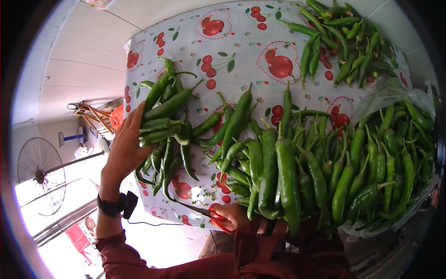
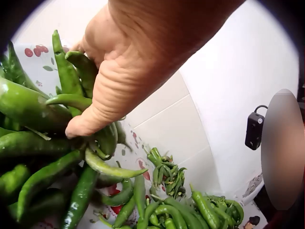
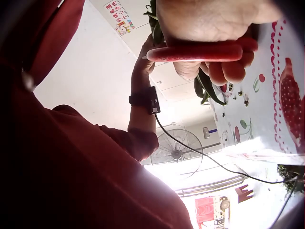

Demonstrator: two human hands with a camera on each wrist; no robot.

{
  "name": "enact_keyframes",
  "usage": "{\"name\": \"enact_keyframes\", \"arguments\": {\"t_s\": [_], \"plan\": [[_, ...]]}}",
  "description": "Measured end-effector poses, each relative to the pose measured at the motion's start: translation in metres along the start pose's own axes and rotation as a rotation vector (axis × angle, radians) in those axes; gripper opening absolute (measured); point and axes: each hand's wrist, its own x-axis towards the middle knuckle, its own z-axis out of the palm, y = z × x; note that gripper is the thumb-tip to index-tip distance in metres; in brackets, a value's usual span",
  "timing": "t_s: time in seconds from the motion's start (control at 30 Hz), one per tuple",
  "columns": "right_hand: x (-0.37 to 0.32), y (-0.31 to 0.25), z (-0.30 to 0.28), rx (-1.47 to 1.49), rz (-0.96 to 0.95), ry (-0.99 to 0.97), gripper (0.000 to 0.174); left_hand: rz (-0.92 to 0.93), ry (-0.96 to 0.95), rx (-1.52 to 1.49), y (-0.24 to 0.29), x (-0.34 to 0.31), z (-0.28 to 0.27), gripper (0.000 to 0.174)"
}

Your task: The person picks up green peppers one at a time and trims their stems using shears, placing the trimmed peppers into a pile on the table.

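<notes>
My left hand [image 1: 126, 149] lies against the left side of a heap of green peppers [image 1: 168, 106], fingers extended along it. In the left wrist view, the thumb of that hand [image 2: 119, 71] touches the peppers [image 2: 35, 107], while its other fingertips are mostly hidden behind them. Low on the table's near side, my right hand [image 1: 238, 216] grips red-handled scissors [image 1: 221, 222]. The right wrist view shows the red handle [image 3: 195, 52] across the curled fingers of this hand [image 3: 209, 21]; the blades are hard to make out there.
A large spread of green peppers [image 1: 288, 176] covers the near right of the patterned tablecloth [image 1: 241, 42], beside a full plastic bag [image 1: 378, 100]. Another pepper pile [image 1: 357, 51] sits at the far right. Small green bits [image 1: 203, 194] lie near the scissors.
</notes>
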Motion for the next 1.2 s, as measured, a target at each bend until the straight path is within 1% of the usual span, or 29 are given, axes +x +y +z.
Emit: {"name": "enact_keyframes", "arguments": {"t_s": [0.03, 0.1, 0.13, 0.2, 0.27, 0.3, 0.33, 0.37, 0.4, 0.47, 0.5, 0.53, 0.6, 0.63, 0.7, 0.73, 0.8, 0.83, 0.87, 0.93, 0.97, 1.0, 1.07, 1.1, 1.13, 1.2], "plan": [[0.0, -0.003, 0.0, -0.03, 0.015, 0.003, 0.024, 0.0, -0.001, -0.001, 0.002, 0.002, -0.005, 0.087], [-0.001, -0.001, 0.002, -0.059, 0.03, 0.009, 0.024, 0.031, -0.117, 0.021, 0.004, 0.01, -0.018, 0.092], [-0.002, 0.005, 0.004, -0.024, 0.016, 0.015, 0.024, 0.031, -0.148, -0.051, -0.002, 0.016, -0.021, 0.098], [-0.004, 0.008, 0.006, 0.01, 0.003, 0.028, 0.024, -0.033, -0.166, -0.113, -0.005, 0.025, -0.027, 0.103], [-0.005, 0.008, 0.005, 0.024, 0.078, -0.041, 0.026, -0.018, -0.175, -0.123, 0.001, 0.036, -0.033, 0.1], [-0.005, 0.007, 0.002, 0.088, 0.114, -0.089, 0.027, -0.023, -0.18, -0.087, 0.01, 0.041, -0.036, 0.098], [-0.005, 0.006, 0.003, 0.088, 0.114, -0.084, 0.027, -0.029, -0.184, -0.052, 0.016, 0.044, -0.037, 0.096], [-0.004, 0.005, 0.004, 0.11, 0.102, -0.067, 0.027, 0.117, -0.081, -0.043, 0.018, 0.046, -0.034, 0.079], [-0.003, 0.004, 0.004, 0.131, 0.09, -0.05, 0.027, 0.124, -0.084, -0.043, 0.024, 0.049, -0.032, 0.079], [-0.004, 0.007, 0.005, 0.167, 0.095, -0.059, 0.027, 0.195, 0.114, -0.079, 0.046, 0.056, -0.027, 0.06], [-0.005, 0.013, 0.01, 0.115, 0.069, -0.029, 0.026, 0.228, 0.118, -0.148, 0.06, 0.057, -0.024, 0.045], [-0.005, 0.016, 0.013, 0.062, 0.042, 0.001, 0.025, 0.232, 0.117, -0.149, 0.071, 0.06, -0.019, 0.045], [-0.006, 0.018, 0.014, 0.04, 0.037, 0.008, 0.025, 0.282, -0.154, -0.294, 0.092, 0.066, -0.009, 0.041], [-0.005, 0.018, 0.014, 0.038, 0.037, 0.011, 0.025, 0.284, -0.157, -0.294, 0.098, 0.07, -0.001, 0.041], [-0.004, 0.015, 0.013, 0.051, 0.04, 0.005, 0.025, 0.37, -0.277, -0.1, 0.105, 0.078, 0.02, 0.048], [-0.004, 0.014, 0.012, 0.06, 0.044, 0.003, 0.025, 0.372, -0.278, -0.101, 0.109, 0.079, 0.03, 0.048], [-0.003, 0.013, 0.013, 0.073, 0.049, -0.004, 0.025, 0.384, -0.184, 0.012, 0.114, 0.081, 0.046, 0.062], [-0.003, 0.013, 0.013, 0.087, 0.05, -0.01, 0.025, 0.406, -0.19, 0.034, 0.116, 0.083, 0.049, 0.069], [-0.002, 0.013, 0.014, 0.094, 0.048, -0.014, 0.025, 0.422, -0.189, 0.029, 0.118, 0.084, 0.05, 0.069], [0.0, 0.014, 0.014, 0.115, 0.047, -0.022, 0.025, 0.36, -0.255, 0.09, 0.127, 0.086, 0.052, 0.065], [0.001, 0.015, 0.012, 0.121, 0.043, -0.02, 0.025, 0.352, -0.255, 0.056, 0.13, 0.087, 0.056, 0.06], [0.002, 0.015, 0.011, 0.126, 0.044, -0.022, 0.025, 0.391, -0.254, 0.039, 0.131, 0.09, 0.06, 0.06], [0.004, 0.014, 0.01, 0.128, 0.048, -0.022, 0.024, 0.418, -0.203, -0.082, 0.131, 0.096, 0.064, 0.055], [0.004, 0.013, 0.008, 0.132, 0.052, -0.024, 0.024, 0.437, -0.19, -0.167, 0.134, 0.099, 0.062, 0.048], [0.006, 0.012, 0.008, 0.134, 0.054, -0.03, 0.024, 0.452, -0.189, -0.173, 0.138, 0.101, 0.06, 0.048], [0.006, 0.009, 0.005, 0.13, 0.058, -0.032, 0.024, 0.256, -0.297, -0.296, 0.146, 0.102, 0.056, 0.045]]}}
